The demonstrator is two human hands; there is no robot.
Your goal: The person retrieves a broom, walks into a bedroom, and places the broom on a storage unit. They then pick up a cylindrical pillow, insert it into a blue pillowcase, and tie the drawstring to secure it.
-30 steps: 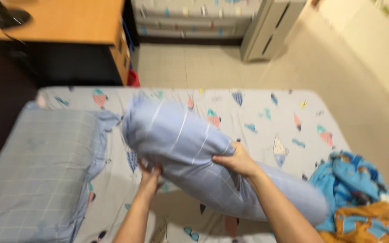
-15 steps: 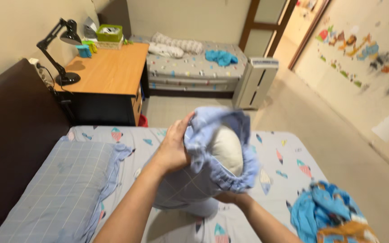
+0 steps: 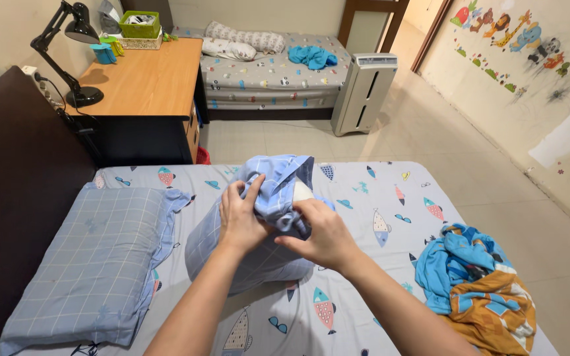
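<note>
On the wooden counter (image 3: 146, 76) in the far left corner sits a green box (image 3: 139, 24) with a pale basket-like tray beneath it, a small blue container (image 3: 105, 53) just beside them, and a black desk lamp (image 3: 74, 56) bent over the near edge. On the right wall runs a row of bright cartoon animal stickers (image 3: 516, 39), with a few small flower stickers lower down.

Both hands are closed on the open end of a blue striped pillowcase (image 3: 275, 191). The left hand (image 3: 242, 217) pinches the bunched fabric from the left, fingers curled over the top; the right hand (image 3: 324, 237) grips it from the right. A patch of white pillow (image 3: 303, 191) shows inside the opening. The pillow stands on end in the middle of the bed (image 3: 377, 198), on the fish-patterned sheet.

Half a second ago the pillow was lifted higher off the bed, with the left hand on top of the opening and the right underneath, and much more white showed. Now it rests lower and the case has been drawn nearly shut over it.

By count: two pillows on this bed, the one in hand and a checked blue one (image 3: 94, 257) lying flat to the left; one heap of blue and orange cloth (image 3: 476, 277) at the right edge; one second bed (image 3: 272, 66) beyond; one grey-white air purifier (image 3: 364, 92) on the floor.
</note>
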